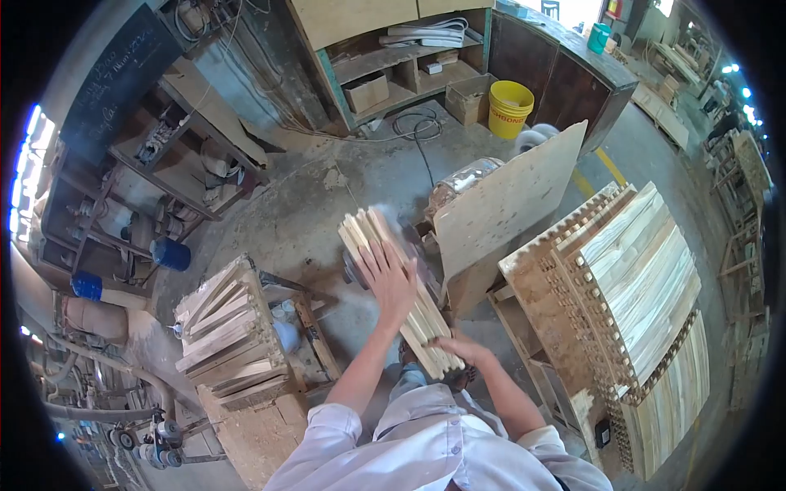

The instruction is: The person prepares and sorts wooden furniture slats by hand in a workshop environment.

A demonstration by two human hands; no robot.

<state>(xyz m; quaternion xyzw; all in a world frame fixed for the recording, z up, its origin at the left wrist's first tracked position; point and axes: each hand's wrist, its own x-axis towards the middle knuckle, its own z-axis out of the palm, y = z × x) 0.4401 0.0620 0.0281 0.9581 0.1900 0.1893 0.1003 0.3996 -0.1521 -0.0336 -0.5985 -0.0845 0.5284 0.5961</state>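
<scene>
A bundle of several pale wooden slats (424, 315) is held out in front of my body, slanting from upper left to lower right. My left hand (390, 282) lies on top of the bundle near its far end, fingers stretched along the slats. At the near end, my right hand (461, 348) grips the bundle from the right side, its fingers partly hidden. Just beyond the far end is a blurred grey round machine part (413, 245), partly covered by the slats.
Loose slats lie on a stand (221, 327) at left. Stacked boards (639, 286) with knobbed ends fill the right. An upright panel (512, 204) stands ahead right, a yellow bucket (510, 109) behind it. A cable (422, 131) lies on the floor.
</scene>
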